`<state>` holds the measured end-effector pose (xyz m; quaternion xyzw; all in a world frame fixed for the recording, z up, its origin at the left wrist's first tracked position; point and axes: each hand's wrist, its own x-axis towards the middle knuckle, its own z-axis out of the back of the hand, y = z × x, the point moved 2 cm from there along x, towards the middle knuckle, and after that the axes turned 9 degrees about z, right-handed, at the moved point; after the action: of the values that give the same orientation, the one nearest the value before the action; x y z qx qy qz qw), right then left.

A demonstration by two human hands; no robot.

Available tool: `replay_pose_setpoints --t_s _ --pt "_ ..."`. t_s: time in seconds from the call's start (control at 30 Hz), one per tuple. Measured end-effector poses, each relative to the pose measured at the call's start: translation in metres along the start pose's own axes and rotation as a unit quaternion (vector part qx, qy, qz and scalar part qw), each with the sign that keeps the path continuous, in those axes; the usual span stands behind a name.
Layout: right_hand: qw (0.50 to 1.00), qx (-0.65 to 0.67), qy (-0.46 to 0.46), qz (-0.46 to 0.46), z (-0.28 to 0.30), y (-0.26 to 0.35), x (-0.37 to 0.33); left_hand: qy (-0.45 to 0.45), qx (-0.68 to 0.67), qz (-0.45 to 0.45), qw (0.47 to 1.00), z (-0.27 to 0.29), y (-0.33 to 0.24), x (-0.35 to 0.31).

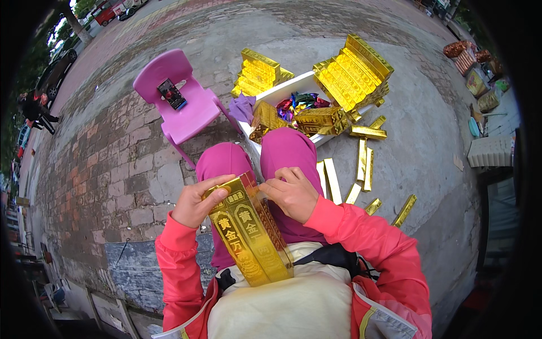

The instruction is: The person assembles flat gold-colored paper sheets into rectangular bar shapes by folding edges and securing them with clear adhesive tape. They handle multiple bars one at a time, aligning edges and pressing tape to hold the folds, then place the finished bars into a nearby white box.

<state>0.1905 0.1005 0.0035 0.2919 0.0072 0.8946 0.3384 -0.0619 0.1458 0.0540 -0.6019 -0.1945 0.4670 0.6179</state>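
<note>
Gold and shiny, a long package [248, 237] is pinched near its far end between the thumb and fingers of our left hand [193, 204]. Our right hand [293, 193] bends its fingers at the upper right edge; whether they grip we cannot tell. The package slants toward our cream shirt [279, 313]. Beyond our knees [289, 150], a white box [298, 87] holds coloured foil [302, 101], near a pink chair [192, 116] bearing a phone [171, 94].

An outdoor paved spot by a roadside: worn brick paving [127, 169] meets patched concrete [423, 107], a dark car [56, 73] is parked near a tree trunk [77, 25], and a pink plastic chair [192, 117] stands in daylight.
</note>
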Motion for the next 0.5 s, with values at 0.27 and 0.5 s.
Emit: replay_pose_setpoints --t_s 0.27,0.5 --pt "0.977 0.191 -0.020 -0.099 0.020 0.019 0.003 -0.002 -0.019 -0.016 1.000 -0.001 0.005 0.001" --pt "0.891 0.444 0.022 -0.092 0.011 0.071 -0.015 -0.006 -0.011 -0.016 1.000 -0.001 0.006 0.002"
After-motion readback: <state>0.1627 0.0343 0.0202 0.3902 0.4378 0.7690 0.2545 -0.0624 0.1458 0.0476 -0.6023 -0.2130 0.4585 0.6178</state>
